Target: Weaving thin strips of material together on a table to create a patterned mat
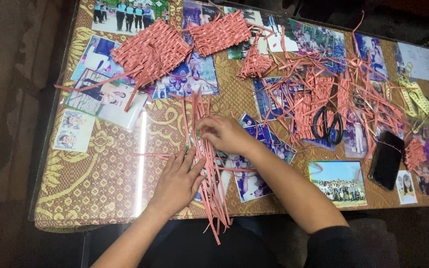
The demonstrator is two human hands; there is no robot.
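Left hand (177, 181) lies flat, released, pinning the pink paper strips (205, 164) to the surface (100, 183); right hand (224, 135) pinches one strip. I'd keep them parallel and snug while weaving.

A: How many woven pink mats were counted?
B: Two flat ones were recorded at the far left: a larger woven mat (151, 52) and a smaller woven mat (220, 33). One small folded woven piece (255, 63) was noted just right of them.

A: Tools and devices?
B: One pair of black scissors (328, 125) and one dark phone (387, 160) were logged at the right. Loose pink strips (208, 164) were too many to be counted.
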